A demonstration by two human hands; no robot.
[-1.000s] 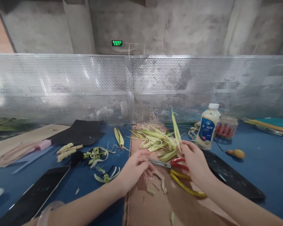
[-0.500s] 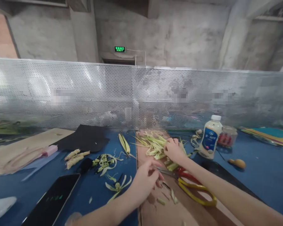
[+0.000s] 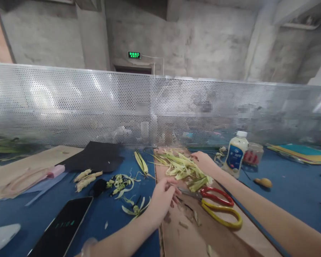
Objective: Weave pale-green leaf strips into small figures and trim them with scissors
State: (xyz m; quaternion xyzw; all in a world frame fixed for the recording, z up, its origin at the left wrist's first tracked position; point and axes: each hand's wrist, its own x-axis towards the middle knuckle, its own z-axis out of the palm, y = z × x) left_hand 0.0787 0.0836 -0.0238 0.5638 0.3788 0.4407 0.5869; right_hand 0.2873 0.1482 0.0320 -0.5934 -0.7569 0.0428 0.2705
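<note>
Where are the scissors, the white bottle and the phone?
scissors (image 3: 221, 210): head view, on the yellow handle loop.
white bottle (image 3: 235, 155): head view, on its blue label.
phone (image 3: 62, 225): head view, on the dark screen.

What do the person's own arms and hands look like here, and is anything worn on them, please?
Both forearms are bare, with no sleeves in view. The left hand and the right hand wear no gloves, and no rings can be made out. A pale, translucent band seems to circle the left forearm at the frame's lower edge.

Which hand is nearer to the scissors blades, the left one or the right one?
Left. The left hand sits right beside the scissors at the blade tip; the right hand rests farther back, at the leaf pile.
</note>
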